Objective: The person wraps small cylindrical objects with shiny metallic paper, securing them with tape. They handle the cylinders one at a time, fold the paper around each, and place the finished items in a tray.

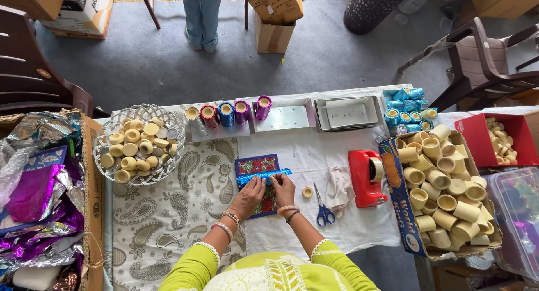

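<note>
Blue foil strip (264, 176) | both hands' grip pinching it: left hand (249, 194), right hand (283, 188) | scissors (323, 209) near right

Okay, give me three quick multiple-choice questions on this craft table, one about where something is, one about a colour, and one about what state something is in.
1. Where do the scissors lie?
A. On the white cloth, between the right hand and the red tape dispenser
B. Inside the white basket
C. On the grey floor

2. What colour is the shiny strip under both hands?
A. Gold
B. Blue
C. Green

3. What state is the cardboard box of cream cups in?
A. Taped shut
B. Open and empty
C. Open and heaped with cups

Answers:
1. A, the blue-handled scissors rest on the cloth just right of the right hand, left of the tape dispenser.
2. B, the foil strip pressed by the left hand and right hand is bright blue.
3. C, the box is open at the top and cups pile above its rim.
</note>
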